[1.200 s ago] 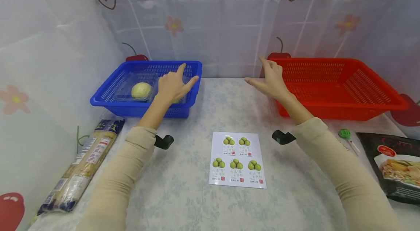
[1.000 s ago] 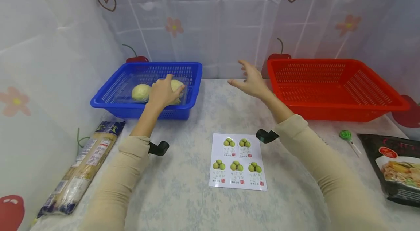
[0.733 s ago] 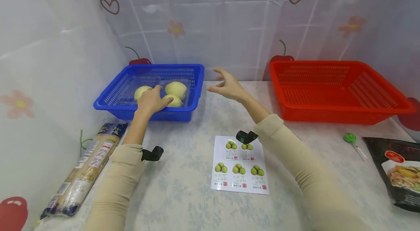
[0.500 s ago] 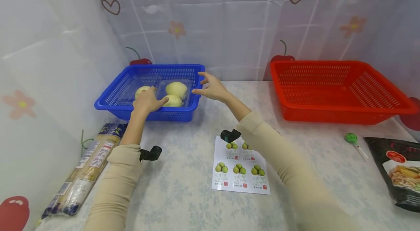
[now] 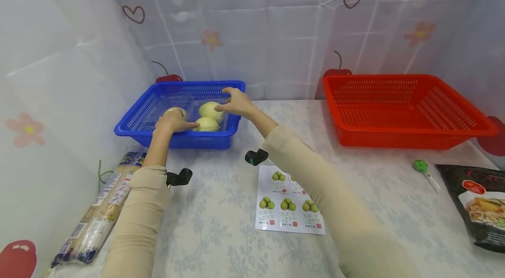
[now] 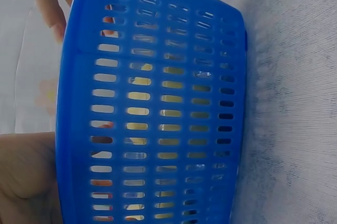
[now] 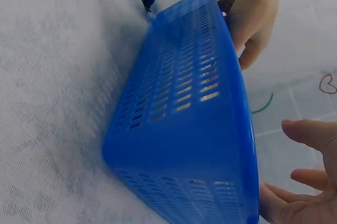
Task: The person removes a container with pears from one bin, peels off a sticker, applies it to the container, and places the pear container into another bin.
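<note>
Head view: find the left hand over the front of the blue basket, thumb stretched out and fingers loosely bent down inside, with no grip to be seen; cannot tell about contact because of hidden fingertips. Find the right hand above the basket's right wall, fingers and thumb spread, holding nothing. Look for the clear container in the right part of the basket, between the hands, with two pale fruits in it. To do this apparent two-handed reach well, lower both hands evenly inside the basket's rim, take hold low on both sides, and squeeze gently, on a guess of thin, flexing plastic. Keep the container level to stop the fruits from rolling. Compared with just over a second ago, note the right hand brought from beside the red basket, right of the blue basket, to its right wall; note also the left hand shifted leftward across the blue basket, leaving both fruits in plain sight.
</note>
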`<state>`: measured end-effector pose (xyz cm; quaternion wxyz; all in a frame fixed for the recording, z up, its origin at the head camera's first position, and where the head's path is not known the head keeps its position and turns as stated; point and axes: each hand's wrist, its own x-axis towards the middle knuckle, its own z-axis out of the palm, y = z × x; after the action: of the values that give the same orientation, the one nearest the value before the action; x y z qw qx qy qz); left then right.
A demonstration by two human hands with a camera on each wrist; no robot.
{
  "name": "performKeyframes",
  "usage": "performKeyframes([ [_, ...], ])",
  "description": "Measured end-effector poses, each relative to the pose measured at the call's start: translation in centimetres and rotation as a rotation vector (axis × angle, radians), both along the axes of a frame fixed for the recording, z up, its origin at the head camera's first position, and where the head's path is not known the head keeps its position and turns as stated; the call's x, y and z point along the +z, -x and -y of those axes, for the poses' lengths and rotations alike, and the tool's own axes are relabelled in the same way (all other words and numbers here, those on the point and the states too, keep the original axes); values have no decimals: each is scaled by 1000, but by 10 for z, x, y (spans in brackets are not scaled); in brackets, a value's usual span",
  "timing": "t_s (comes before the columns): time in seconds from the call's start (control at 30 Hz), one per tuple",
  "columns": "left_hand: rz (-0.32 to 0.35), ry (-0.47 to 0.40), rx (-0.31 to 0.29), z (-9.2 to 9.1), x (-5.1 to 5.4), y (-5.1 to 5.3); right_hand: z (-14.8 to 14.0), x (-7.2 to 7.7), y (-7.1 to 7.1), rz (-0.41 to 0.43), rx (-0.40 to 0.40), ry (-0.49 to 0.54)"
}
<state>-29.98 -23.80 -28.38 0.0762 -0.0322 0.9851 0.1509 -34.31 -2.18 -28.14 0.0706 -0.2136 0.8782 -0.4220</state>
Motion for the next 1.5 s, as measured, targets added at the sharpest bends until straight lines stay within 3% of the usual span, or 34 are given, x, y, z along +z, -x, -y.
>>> performKeyframes([
  [0.13, 89, 36, 12, 1, 2, 3, 14, -1, -3, 93, 47, -16],
  [0.3, 166, 60, 26, 1, 0, 7, 32, -5, -7, 72, 58, -164],
  [0.57, 51, 68, -65, -4, -4, 11, 51, -7, -11, 42, -15, -265],
  [0.87, 34, 52, -37, -10, -3, 12, 57, -12, -3, 40, 3, -372],
  [0.93, 23, 39, -38, -9, -4, 12, 55, -12, -3, 53, 3, -372],
  [1.13, -49, -20, -46, -8, -5, 9, 49, -9, -7, -17, -79, -319],
  [1.5, -189, -89, -78, -3, -8, 7, 46, -9, -11, -39, -243, -89],
])
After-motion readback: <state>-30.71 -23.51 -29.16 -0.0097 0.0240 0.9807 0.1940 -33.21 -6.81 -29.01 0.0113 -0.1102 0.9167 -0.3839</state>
